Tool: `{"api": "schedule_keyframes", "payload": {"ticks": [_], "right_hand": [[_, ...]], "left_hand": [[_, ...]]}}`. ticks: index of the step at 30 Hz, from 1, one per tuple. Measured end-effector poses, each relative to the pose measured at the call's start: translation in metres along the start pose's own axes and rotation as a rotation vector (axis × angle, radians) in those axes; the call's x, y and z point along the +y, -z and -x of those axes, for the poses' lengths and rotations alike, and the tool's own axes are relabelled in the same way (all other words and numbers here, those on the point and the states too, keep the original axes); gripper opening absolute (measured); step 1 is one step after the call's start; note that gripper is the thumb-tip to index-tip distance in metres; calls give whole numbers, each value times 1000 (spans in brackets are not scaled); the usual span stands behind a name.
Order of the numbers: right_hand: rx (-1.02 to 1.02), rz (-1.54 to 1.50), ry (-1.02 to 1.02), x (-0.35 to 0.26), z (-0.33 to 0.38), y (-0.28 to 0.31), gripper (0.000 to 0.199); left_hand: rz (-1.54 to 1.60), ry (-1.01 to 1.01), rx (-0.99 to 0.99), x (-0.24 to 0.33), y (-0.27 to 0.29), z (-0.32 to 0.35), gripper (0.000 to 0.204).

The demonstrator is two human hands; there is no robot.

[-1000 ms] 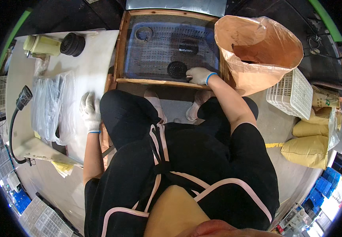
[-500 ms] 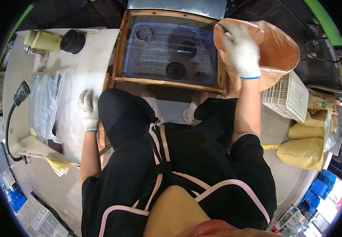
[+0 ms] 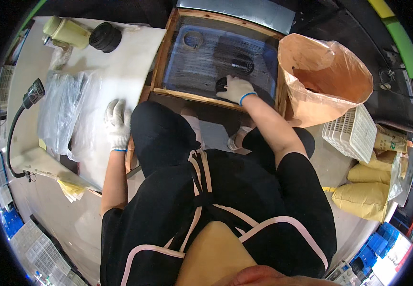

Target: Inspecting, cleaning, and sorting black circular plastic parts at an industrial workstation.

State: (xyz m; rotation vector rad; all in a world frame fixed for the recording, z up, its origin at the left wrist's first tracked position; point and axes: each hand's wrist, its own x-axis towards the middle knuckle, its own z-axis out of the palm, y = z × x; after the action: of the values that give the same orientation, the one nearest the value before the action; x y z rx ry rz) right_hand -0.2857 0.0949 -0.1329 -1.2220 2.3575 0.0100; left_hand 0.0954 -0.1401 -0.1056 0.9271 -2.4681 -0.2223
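My right hand, in a white knit glove with a blue cuff, is at the near side of a wood-framed tray. Its thumb and fingers close around a black round part, mostly covered by the hand. Farther back in the tray lies a second black round part. A ring-shaped piece sits toward the far left corner. My left hand, gloved alike, rests on the edge of the white table, fingers stretched out and holding nothing.
An open paper bag with a shiny lining stands against the tray's right side. Behind it is a white plastic crate. Clear plastic bags, a pale yellow bottle, black round pieces and a gooseneck lamp are at the left table.
My right hand has moved from the paper bag's mouth down and left to the black round part in the tray. The whole view has shifted slightly; my left hand stays on the table edge.
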Motion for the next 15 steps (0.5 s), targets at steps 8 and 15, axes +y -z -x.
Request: {"api": "schedule_keyframes", "payload": {"ticks": [8,15], "right_hand": [[-39,119,27,-7,-18,-23,48],[243,-811,66,-21,35,80,31]], "left_hand": [[-7,18,-17,5,6,-2,35],[-21,16,-7,6,11,-11,37]]}}
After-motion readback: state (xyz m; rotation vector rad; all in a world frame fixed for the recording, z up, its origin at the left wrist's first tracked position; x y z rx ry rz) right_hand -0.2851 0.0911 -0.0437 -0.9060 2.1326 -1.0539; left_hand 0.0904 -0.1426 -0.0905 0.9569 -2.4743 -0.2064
